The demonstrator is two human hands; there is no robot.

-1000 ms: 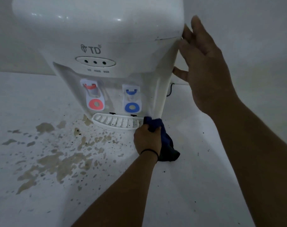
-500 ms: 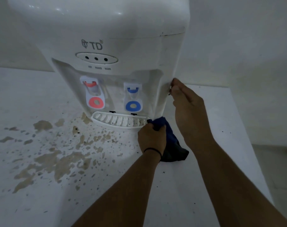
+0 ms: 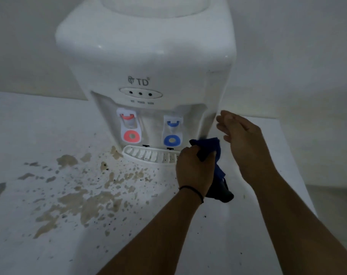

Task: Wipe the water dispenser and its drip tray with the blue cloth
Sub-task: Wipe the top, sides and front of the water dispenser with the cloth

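A white plastic tabletop water dispenser (image 3: 146, 62) with a grey "TD" mark stands on a white, brown-stained counter (image 3: 49, 195), against a pale wall. Its front recess holds a red hot-water tap (image 3: 129, 128) on the left and a blue cold-water tap (image 3: 172, 133) on the right, and a white slotted drip tray (image 3: 148, 154) juts out below them. The left hand (image 3: 194, 171), a thin black band at its wrist, grips a bunched dark blue cloth (image 3: 210, 145) with curled fingers at the tray's right end, the cloth touching the dispenser's lower right front corner and its tail hanging down onto the counter. The right hand (image 3: 242, 135) hovers just beside the dispenser's right side, fingers straight and relaxed, holding nothing
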